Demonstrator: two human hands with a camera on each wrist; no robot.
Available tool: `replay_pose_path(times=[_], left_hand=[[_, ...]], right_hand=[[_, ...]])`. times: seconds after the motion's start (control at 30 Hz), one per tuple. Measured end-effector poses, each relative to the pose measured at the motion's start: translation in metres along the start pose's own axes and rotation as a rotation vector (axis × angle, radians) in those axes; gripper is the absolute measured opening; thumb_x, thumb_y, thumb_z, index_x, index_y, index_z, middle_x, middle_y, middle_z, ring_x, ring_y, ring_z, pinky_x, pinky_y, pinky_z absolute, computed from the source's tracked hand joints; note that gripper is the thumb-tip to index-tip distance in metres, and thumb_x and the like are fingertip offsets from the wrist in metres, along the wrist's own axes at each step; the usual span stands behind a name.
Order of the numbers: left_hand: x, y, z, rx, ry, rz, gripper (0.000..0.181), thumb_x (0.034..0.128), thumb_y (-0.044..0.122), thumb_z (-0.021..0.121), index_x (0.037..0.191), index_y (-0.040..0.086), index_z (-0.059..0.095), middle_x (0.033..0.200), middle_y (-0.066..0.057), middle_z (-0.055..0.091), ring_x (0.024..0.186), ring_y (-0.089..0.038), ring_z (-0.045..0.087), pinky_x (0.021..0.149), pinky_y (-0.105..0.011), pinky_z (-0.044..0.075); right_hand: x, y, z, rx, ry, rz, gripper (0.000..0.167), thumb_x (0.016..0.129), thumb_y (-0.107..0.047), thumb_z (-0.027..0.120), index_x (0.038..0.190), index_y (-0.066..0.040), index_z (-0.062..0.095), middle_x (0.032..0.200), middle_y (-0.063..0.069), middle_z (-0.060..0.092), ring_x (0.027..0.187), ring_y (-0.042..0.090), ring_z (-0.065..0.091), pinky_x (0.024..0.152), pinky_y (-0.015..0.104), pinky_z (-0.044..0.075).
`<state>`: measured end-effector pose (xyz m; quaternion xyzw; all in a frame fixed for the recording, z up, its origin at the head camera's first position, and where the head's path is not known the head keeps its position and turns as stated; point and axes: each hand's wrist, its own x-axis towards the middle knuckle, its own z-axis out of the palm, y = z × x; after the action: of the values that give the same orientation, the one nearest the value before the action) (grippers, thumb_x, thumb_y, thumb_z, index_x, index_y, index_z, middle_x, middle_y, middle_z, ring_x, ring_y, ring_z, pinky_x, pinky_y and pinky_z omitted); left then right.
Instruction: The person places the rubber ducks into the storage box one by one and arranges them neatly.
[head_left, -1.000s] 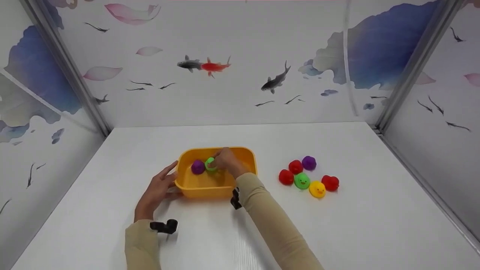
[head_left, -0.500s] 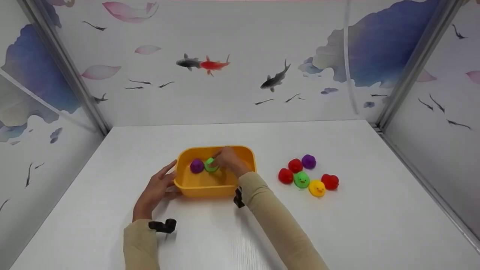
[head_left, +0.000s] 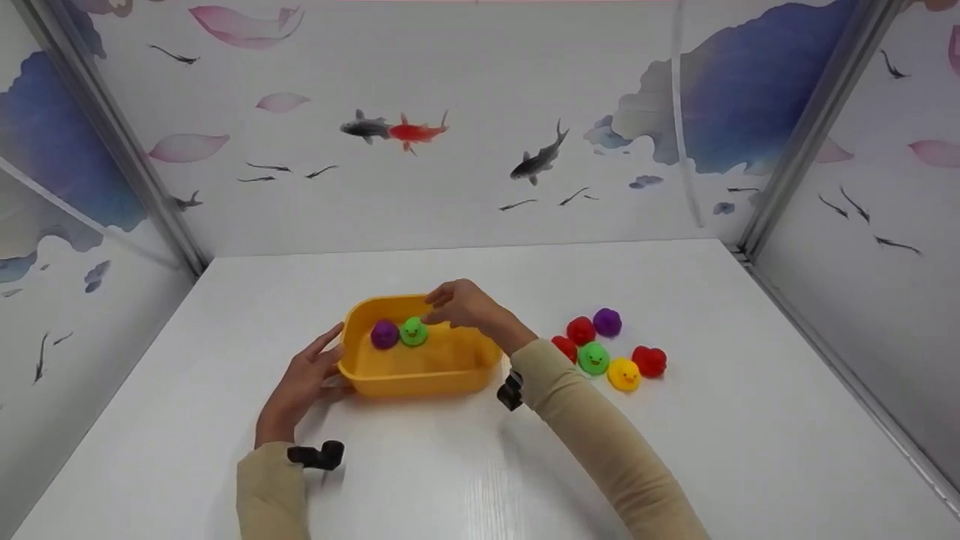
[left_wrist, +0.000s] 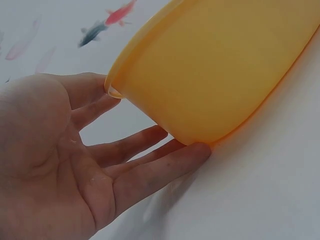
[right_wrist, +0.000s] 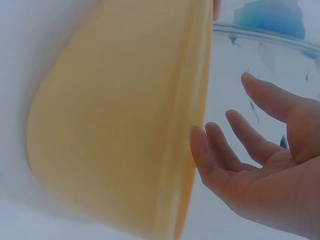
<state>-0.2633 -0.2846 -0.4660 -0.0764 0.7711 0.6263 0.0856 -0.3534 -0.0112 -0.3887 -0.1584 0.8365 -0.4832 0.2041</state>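
Note:
A yellow plastic basin (head_left: pixel 420 384) stands on the white table, with a purple toy (head_left: pixel 385 334) and a green duck toy (head_left: pixel 413 331) lying side by side on its floor. My left hand (head_left: pixel 301 386) touches the basin's left end; in the left wrist view its fairly straight fingers (left_wrist: pixel 165 172) reach the rim and the lower wall. Over the basin's right half hovers my right hand (head_left: pixel 469 306), holding nothing, just right of the green duck. The right wrist view shows its fingers (right_wrist: pixel 255 142) spread and loosely bent beside the rim.
Right of the basin lies a loose group: red toys (head_left: pixel 649 361), a purple one (head_left: pixel 607 322), a green duck (head_left: pixel 594 358) and a yellow duck (head_left: pixel 624 374). My right forearm partly covers one red toy. Printed panels (head_left: pixel 450 202) wall in the table.
My right hand has let go of the green duck, which stays in the basin next to the purple toy. The hand has risen and moved right. My left hand stays at the basin.

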Motion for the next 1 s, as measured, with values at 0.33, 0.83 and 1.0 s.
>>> replay_pose_path(times=[0.33,0.83,1.0], left_hand=[[-0.001,-0.005,0.001,0.013,-0.015,0.001,0.057,0.106,0.045,0.044,0.159,0.04,0.023,0.156,-0.015,0.045,0.125,-0.029,0.061,0.1,-0.042,0.057],[0.002,-0.002,-0.002,0.027,-0.009,-0.009,0.055,0.1058,0.045,0.045,0.157,0.043,0.024,0.152,-0.015,0.048,0.121,-0.027,0.063,0.098,-0.041,0.058],[0.002,-0.003,-0.001,0.036,-0.014,0.002,0.057,0.1054,0.047,0.044,0.158,0.043,0.023,0.153,-0.015,0.047,0.123,-0.029,0.062,0.099,-0.041,0.057]], right_hand=[[-0.041,0.011,-0.027,-0.107,0.072,-0.06,0.039,0.092,-0.022,0.074,0.129,-0.014,0.066,0.131,0.008,0.064,0.117,0.023,0.063,0.103,0.035,0.055],[-0.087,0.051,-0.093,-0.049,0.186,-0.052,0.041,0.094,-0.028,0.071,0.133,-0.018,0.062,0.138,0.007,0.062,0.122,0.026,0.063,0.107,0.041,0.053],[-0.091,0.063,-0.112,-0.047,0.222,-0.022,0.042,0.095,-0.03,0.069,0.135,-0.017,0.061,0.138,0.01,0.061,0.123,0.029,0.061,0.109,0.044,0.051]])
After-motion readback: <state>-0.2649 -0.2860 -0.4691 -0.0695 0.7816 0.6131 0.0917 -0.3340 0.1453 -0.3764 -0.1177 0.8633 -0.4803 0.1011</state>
